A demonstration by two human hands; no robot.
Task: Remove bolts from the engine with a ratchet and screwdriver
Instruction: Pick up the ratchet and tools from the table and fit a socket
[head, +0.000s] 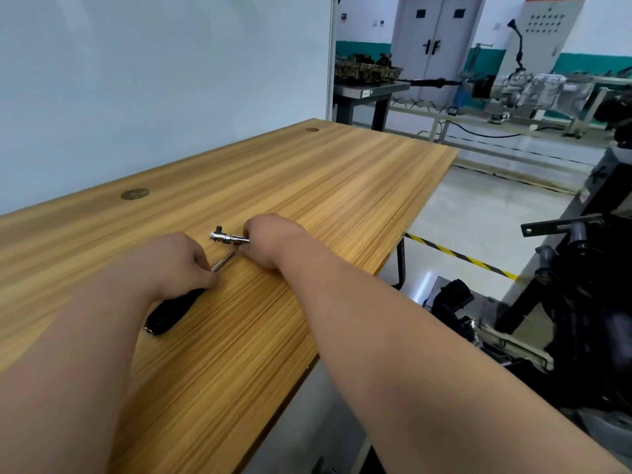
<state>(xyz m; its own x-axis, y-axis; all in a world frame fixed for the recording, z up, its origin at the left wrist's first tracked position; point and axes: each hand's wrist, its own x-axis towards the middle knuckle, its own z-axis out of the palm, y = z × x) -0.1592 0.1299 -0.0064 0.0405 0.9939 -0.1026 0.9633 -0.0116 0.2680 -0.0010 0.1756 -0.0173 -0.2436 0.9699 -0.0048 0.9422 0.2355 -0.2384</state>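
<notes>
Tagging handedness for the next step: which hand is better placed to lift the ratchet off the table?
Right. The right hand grips the ratchet by its handle on the table, while the left hand is occupied, pinching the screwdriver where shaft meets handle.

place: workshop | evidence: engine (367, 68) on bench, gearbox (533, 88) on stand, hazard-striped floor tape (461, 256)

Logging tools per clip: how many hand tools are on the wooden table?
2. The ratchet, gripped by the right hand at mid-table; the screwdriver, held by the left hand just nearer. Small ones could be hidden under the hands.
</notes>
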